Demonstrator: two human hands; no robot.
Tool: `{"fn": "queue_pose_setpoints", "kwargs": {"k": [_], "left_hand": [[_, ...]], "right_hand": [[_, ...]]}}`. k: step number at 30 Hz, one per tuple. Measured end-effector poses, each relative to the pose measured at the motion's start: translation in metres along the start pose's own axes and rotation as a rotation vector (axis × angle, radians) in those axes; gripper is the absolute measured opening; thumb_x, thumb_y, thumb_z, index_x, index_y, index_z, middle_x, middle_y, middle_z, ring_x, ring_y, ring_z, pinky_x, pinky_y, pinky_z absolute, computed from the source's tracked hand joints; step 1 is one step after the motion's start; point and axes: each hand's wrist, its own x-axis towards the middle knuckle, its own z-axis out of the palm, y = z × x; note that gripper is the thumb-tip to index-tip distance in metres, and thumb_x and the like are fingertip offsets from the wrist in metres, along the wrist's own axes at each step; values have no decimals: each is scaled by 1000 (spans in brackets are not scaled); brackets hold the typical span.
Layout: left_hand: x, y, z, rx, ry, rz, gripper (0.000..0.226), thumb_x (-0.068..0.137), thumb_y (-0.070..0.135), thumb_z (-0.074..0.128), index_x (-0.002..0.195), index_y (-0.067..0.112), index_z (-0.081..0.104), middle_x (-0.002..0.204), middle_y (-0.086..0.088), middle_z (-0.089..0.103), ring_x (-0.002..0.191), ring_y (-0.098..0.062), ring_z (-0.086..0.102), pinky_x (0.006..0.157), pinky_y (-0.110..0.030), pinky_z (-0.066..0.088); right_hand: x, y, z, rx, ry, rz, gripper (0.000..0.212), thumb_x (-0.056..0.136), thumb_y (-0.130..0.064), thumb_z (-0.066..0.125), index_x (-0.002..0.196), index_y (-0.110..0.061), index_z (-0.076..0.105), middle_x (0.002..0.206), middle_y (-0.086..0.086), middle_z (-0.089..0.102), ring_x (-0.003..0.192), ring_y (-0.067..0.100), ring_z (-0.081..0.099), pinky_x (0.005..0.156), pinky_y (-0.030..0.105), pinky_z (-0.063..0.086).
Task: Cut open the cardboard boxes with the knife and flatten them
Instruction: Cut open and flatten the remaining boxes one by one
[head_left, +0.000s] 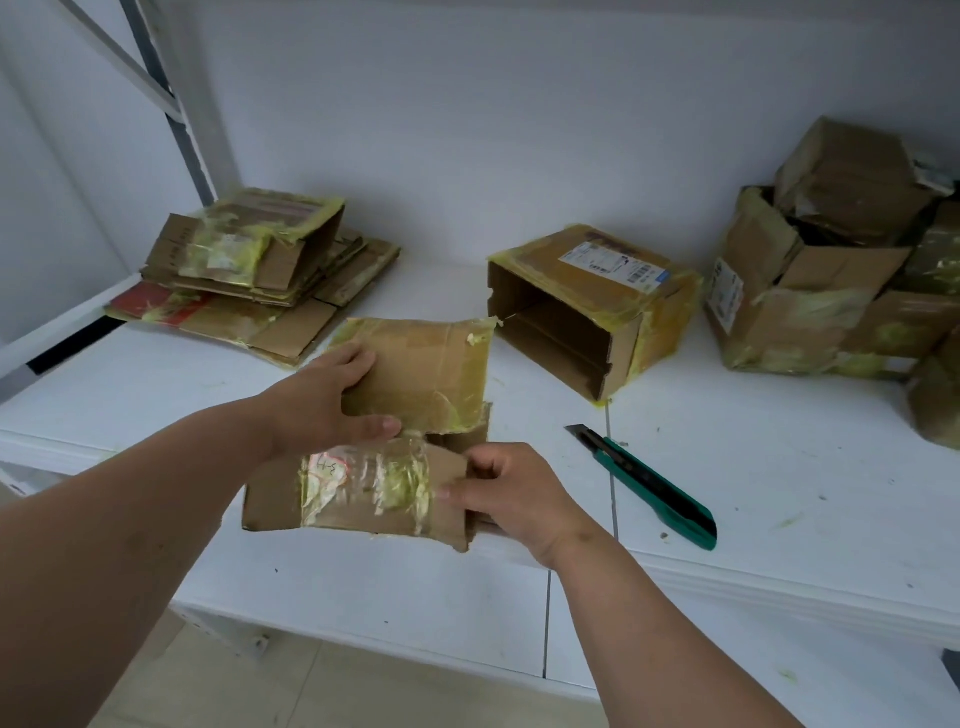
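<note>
Both hands were on the small brown cardboard box with yellowed tape (410, 415), cut open and half-collapsed at the white desk's (779, 493) front edge. My left hand (322, 410) gripped its raised panel, thumb over the fold; my right hand (506, 493) pinched the taped lower flap. The green snap-off utility knife (649, 491) lay just right, blade out. Risks: leftover tape could resist the fold and tear the cardboard, and a sweep of the right hand could catch that exposed blade. The flattened cardboard stack (260, 280) sat back-left, with an open-sided box (587, 306) and an uncut box pile (841, 270) on the right.
</note>
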Motion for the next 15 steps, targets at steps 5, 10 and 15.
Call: {"fn": "queue_pose_setpoints", "kwargs": {"k": [5,10,15], "left_hand": [[6,21,-4,219,94,-144,87,81,82,36,153,36,22,160,9,11,142,-30,12,111,-52,17],[10,42,-4,139,-58,-238,169,17,109,22,156,15,12,164,-4,3,148,-32,15,116,-52,24],[3,50,-12,278,-143,-240,175,7,109,20,156,20,5,164,-3,0,149,-34,10,118,-52,21]], "right_hand": [[-2,-6,4,-112,-116,15,16,66,-18,56,77,-16,66,71,-5,57,76,9,54,74,20,45],[3,-10,18,-562,-240,-79,71,86,-15,48,136,-64,38,137,-6,48,129,20,35,115,34,21],[2,-9,24,-834,-271,-159,59,92,-13,44,145,-38,36,142,-1,34,132,22,24,115,34,6]]}}
